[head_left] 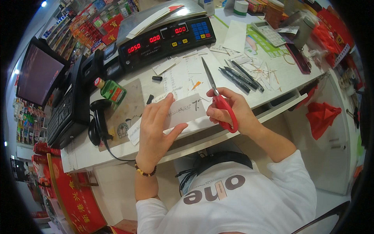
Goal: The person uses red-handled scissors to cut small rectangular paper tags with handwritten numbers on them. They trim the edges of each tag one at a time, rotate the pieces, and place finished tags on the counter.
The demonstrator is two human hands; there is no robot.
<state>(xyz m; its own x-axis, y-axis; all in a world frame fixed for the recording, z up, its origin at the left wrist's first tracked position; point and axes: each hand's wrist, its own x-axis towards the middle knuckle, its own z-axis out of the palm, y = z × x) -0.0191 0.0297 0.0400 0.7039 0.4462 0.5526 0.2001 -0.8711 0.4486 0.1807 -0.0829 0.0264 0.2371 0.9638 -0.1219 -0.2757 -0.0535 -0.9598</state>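
My right hand (230, 109) grips a pair of scissors (224, 106) by its red handles, the blades closed together and pointing away from me over the desk. A white paper card (187, 110) with handwriting lies near the desk's front edge. My left hand (156, 128) rests over the card's left end, thumb and fingers apart; whether it presses on the card I cannot tell. More written paper strips and sheets (175, 80) lie under and beyond the card. Several black pens (238, 77) lie right of the blades, beside a heap of thin paper offcuts (266, 73).
A digital scale (166, 38) stands at the back. To the left are a green bottle (112, 92), a black barcode scanner (100, 120) with its cable, a keyboard (62, 108) and a monitor (41, 71). A calculator (268, 33) and a phone (298, 58) lie back right.
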